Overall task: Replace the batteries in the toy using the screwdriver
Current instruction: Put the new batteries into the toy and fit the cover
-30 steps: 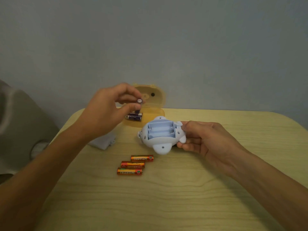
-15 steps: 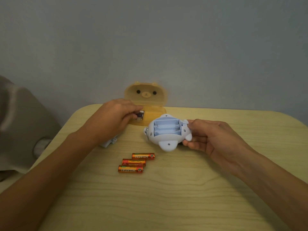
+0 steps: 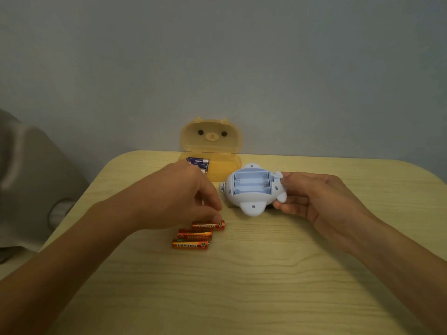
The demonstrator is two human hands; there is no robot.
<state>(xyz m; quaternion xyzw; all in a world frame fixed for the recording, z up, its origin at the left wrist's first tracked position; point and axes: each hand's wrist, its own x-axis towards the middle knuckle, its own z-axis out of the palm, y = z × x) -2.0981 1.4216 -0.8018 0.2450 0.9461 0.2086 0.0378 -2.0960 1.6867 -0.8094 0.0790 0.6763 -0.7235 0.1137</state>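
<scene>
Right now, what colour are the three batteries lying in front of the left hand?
Orange-red with gold ends, seen in the head view: the three batteries.

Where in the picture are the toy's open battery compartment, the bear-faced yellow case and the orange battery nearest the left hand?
battery compartment (image 3: 252,183), head view, on the middle empty slot.
yellow case (image 3: 211,136), head view, on the raised lid's bear face.
orange battery (image 3: 208,225), head view, on its label, mid-length.

On the tabletop (image 3: 266,286), three batteries (image 3: 193,235) lie near-left of the toy (image 3: 252,187), with the open case (image 3: 217,165) holding batteries farther back.
</scene>
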